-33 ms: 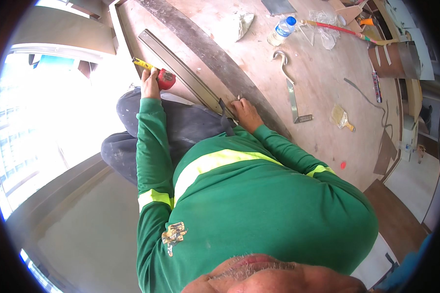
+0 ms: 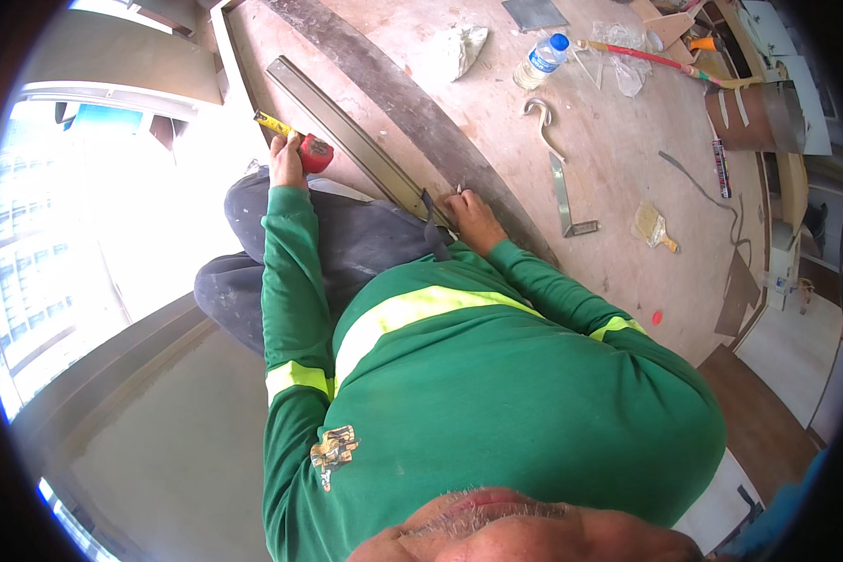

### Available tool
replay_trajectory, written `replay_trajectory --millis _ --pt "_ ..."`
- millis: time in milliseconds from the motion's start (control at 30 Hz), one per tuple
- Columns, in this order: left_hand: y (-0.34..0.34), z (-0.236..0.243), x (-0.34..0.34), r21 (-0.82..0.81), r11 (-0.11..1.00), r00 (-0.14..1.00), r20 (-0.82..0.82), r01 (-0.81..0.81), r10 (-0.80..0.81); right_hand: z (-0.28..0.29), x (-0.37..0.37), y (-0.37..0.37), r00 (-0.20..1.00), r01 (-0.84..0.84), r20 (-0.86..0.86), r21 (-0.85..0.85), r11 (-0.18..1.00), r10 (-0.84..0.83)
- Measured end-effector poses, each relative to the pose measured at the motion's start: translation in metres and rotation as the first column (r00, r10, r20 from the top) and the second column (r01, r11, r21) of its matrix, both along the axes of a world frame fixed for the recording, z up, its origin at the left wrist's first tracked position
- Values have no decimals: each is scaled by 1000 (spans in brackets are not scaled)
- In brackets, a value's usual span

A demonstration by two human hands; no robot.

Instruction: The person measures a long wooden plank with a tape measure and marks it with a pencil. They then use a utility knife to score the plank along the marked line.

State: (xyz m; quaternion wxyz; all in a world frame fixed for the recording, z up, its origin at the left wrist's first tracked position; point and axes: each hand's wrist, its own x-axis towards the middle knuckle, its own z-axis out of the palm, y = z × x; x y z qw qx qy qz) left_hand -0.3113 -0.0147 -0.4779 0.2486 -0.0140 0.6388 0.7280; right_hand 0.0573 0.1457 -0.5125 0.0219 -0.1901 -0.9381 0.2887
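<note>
Left hand (image 2: 287, 161): closed around a tape measure (image 2: 316, 155), a rounded red case with a dark patch on its face. Its flat yellow blade extends from the case toward the far left, long axis slanting, tip end by a pale, straight wooden edge strip (image 2: 237, 61). Position: left of a metal profile (image 2: 347, 138), just beside it. Profile: long, narrow, straight, dull grey-beige, with ridges along its length; long axis diagonal, far end pointing to the far left, near end reaching the person's lap. A dark, narrow piece (image 2: 427, 206) lies across near that end. Right hand (image 2: 476, 223): beside the profile's near end, fingers curled, a small pale tip showing at the fingertips; cannot tell whether it grips that or merely rests. Underlying board (image 2: 618, 150): pinkish-brown, scuffed, dusty, crossed by a dark, mottled band (image 2: 393, 98) curving by lens distortion. To the right: an L-shaped metal square (image 2: 560, 192), its long blade pointing away, and a flat brush (image 2: 652, 225), bristles pale and caked.
</note>
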Motion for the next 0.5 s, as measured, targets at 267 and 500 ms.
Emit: replay_trajectory --millis 267,500 --pt "12 -28 -41 -612 791 825 -432 29 -364 40 35 10 984 155 -61 -164 974 -167" --pt "16 -2 6 62 933 933 33 355 -358 57 68 57 941 303 86 224 926 -329"
